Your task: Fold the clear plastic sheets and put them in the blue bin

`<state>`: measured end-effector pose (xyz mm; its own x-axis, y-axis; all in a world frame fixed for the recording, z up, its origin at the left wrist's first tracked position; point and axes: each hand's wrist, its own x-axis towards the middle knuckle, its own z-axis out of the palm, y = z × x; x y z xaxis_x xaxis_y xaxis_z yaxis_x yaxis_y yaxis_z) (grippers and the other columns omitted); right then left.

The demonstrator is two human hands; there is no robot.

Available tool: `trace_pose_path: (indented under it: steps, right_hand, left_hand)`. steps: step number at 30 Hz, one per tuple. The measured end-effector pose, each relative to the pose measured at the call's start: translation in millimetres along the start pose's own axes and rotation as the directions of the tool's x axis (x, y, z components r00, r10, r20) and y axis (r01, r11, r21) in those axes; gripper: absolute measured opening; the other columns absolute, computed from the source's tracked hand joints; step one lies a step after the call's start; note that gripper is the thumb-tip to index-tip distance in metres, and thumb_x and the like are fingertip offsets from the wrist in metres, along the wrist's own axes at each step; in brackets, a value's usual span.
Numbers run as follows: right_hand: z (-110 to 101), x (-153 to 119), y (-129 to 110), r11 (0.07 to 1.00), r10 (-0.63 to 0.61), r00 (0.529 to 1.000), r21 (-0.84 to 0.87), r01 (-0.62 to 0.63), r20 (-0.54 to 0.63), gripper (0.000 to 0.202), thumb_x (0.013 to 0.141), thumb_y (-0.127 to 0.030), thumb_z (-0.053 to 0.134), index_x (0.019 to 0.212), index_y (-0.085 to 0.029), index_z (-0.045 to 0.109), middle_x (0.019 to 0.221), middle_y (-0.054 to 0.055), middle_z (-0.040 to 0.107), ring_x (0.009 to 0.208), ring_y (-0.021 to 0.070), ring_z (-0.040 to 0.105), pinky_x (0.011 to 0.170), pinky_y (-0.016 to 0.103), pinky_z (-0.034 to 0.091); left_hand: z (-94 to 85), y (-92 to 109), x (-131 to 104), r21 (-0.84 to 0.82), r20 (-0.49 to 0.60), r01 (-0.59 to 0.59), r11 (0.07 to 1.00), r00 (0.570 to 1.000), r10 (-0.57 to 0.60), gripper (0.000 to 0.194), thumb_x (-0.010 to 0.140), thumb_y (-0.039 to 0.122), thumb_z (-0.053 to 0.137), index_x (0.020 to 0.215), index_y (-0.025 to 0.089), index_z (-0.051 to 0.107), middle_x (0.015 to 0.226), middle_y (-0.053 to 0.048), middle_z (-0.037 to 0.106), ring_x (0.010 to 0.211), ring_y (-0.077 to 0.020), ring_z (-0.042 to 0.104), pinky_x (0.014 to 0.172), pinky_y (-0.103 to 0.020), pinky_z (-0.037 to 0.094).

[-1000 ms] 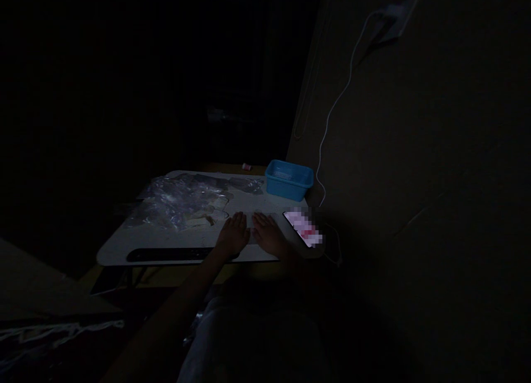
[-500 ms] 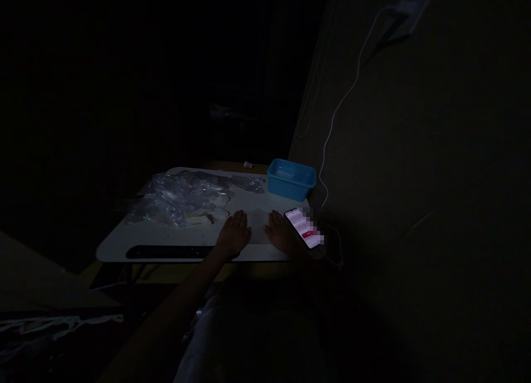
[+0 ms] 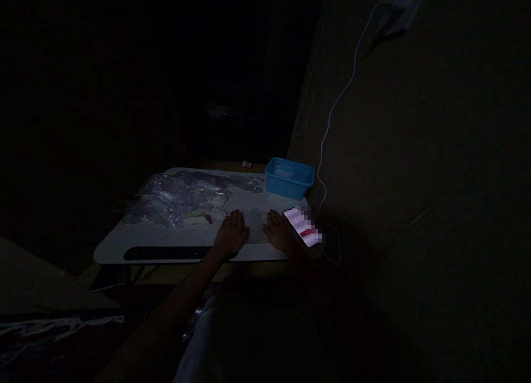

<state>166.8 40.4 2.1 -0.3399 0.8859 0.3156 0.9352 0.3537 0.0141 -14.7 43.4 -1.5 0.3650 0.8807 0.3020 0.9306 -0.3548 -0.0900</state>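
My left hand [image 3: 232, 232] lies flat on the white table [image 3: 157, 239], fingers stretched forward. Flat beside a lit phone [image 3: 299, 223] rests my right hand [image 3: 277, 231], its fingers also extended and the thumb pointing inward. Between the two hands, and partly under them, is a thin, faint translucent sheet [image 3: 256, 225]; its edges are hard to make out in the dark. Crumpled clear plastic [image 3: 170, 197] covers the table's left part, beyond my left hand.
A blue basin [image 3: 288, 185] stands at the back right corner. Behind the table is a small pinkish object [image 3: 247, 165]. A white cable [image 3: 332, 109] hangs along the right wall. A dark slot strip [image 3: 166, 253] runs along the front edge.
The whole view has shifted slightly, moving the table and basin a little to the left. Both hands keep the same flat pose on the table.
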Motion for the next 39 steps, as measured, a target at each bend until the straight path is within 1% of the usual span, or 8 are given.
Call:
trace_pose_path:
  steps: [13, 19, 23, 25, 28, 30, 35, 39]
  right_hand:
    - [7.0, -0.1, 1.1, 0.999, 0.02, 0.998, 0.043, -0.017, -0.059, 0.051, 0.09, -0.037, 0.027, 0.125, -0.005, 0.043, 0.133, 0.017, 0.04, 0.125, 0.0241, 0.034, 0.102, 0.04, 0.025]
    - [7.3, -0.1, 1.7, 0.998, 0.029, 0.997, 0.053, -0.026, -0.069, 0.05, 0.09, -0.038, 0.027, 0.125, -0.006, 0.044, 0.133, 0.017, 0.041, 0.125, 0.0237, 0.035, 0.102, 0.04, 0.025]
    - [7.1, 0.1, 2.2, 0.999, 0.027, 0.998, 0.045, -0.025, -0.05, 0.051, 0.09, -0.037, 0.025, 0.126, -0.005, 0.042, 0.133, 0.017, 0.04, 0.125, 0.0229, 0.034, 0.103, 0.04, 0.024]
    - [6.4, -0.2, 2.0, 0.999, 0.027, 0.998, 0.041, -0.025, -0.048, 0.051, 0.09, -0.037, 0.025, 0.126, -0.005, 0.042, 0.133, 0.017, 0.04, 0.126, 0.0226, 0.033, 0.103, 0.039, 0.024]
    - [5.5, -0.7, 1.1, 0.999, 0.029, 0.998, 0.044, -0.027, -0.047, 0.051, 0.09, -0.037, 0.025, 0.126, -0.005, 0.042, 0.133, 0.016, 0.039, 0.126, 0.023, 0.033, 0.103, 0.041, 0.024]
    - [5.6, -0.8, 0.6, 0.998, 0.028, 0.999, 0.053, -0.026, -0.047, 0.05, 0.09, -0.036, 0.026, 0.126, -0.005, 0.042, 0.133, 0.017, 0.039, 0.126, 0.0234, 0.033, 0.103, 0.041, 0.025]
    - [6.4, -0.4, 3.6, 0.99, 0.033, 0.994, 0.14, -0.018, -0.108, 0.049, 0.09, -0.036, 0.029, 0.125, -0.005, 0.043, 0.133, 0.018, 0.04, 0.126, 0.0237, 0.033, 0.104, 0.042, 0.027]
    - [5.0, -1.8, 9.8, 0.957, 0.068, 0.977, 0.29, -0.006, -0.204, 0.05, 0.091, -0.036, 0.027, 0.128, -0.006, 0.039, 0.135, 0.016, 0.038, 0.129, 0.021, 0.028, 0.105, 0.04, 0.028]
  left_hand:
    - [-1.3, -1.3, 1.3, -0.04, 0.053, 0.013, 0.999, 0.999, -0.011, 0.057, 0.087, 0.033, 0.026, 0.127, -0.006, 0.035, 0.135, -0.025, 0.033, 0.127, -0.03, 0.027, 0.103, -0.039, 0.023]
    - [7.3, -9.6, 3.1, -0.268, -0.034, 0.007, 0.963, 0.999, -0.017, 0.056, 0.085, 0.038, 0.033, 0.126, 0.002, 0.038, 0.136, -0.019, 0.036, 0.129, -0.0278, 0.025, 0.104, -0.041, 0.025]
    - [2.3, -17.0, -1.8, -0.471, -0.126, -0.021, 0.882, 0.991, -0.043, 0.05, 0.088, 0.037, 0.024, 0.128, 0.011, 0.038, 0.137, -0.012, 0.036, 0.13, -0.0218, 0.025, 0.104, -0.041, 0.027]
    - [-2.5, -17.0, -4.9, -0.498, -0.16, -0.084, 0.863, 0.987, 0.003, 0.047, 0.089, 0.035, 0.022, 0.128, 0.014, 0.038, 0.136, -0.009, 0.038, 0.128, -0.0199, 0.027, 0.104, -0.041, 0.028]
    - [-7.1, -11.7, -7.3, -0.438, -0.154, -0.24, 0.866, 0.97, 0.191, 0.046, 0.088, 0.033, 0.027, 0.129, 0.015, 0.039, 0.136, -0.01, 0.039, 0.128, -0.0202, 0.029, 0.103, -0.041, 0.028]
    - [-7.3, -7.2, -7.1, -0.366, -0.104, -0.292, 0.884, 0.956, 0.273, 0.048, 0.087, 0.033, 0.029, 0.129, 0.011, 0.039, 0.136, -0.013, 0.038, 0.127, -0.0217, 0.03, 0.103, -0.04, 0.029]
    - [-3.3, -2.7, -5.5, -0.202, 0.02, -0.253, 0.946, 0.965, 0.262, 0.051, 0.087, 0.034, 0.029, 0.128, 0.005, 0.038, 0.134, -0.018, 0.038, 0.126, -0.0257, 0.032, 0.103, -0.042, 0.027]
    - [-1.5, -3.5, -7.0, -0.182, 0.028, -0.231, 0.956, 0.97, 0.24, 0.051, 0.088, 0.037, 0.026, 0.129, 0.008, 0.037, 0.136, -0.016, 0.035, 0.128, -0.0244, 0.029, 0.103, -0.042, 0.026]
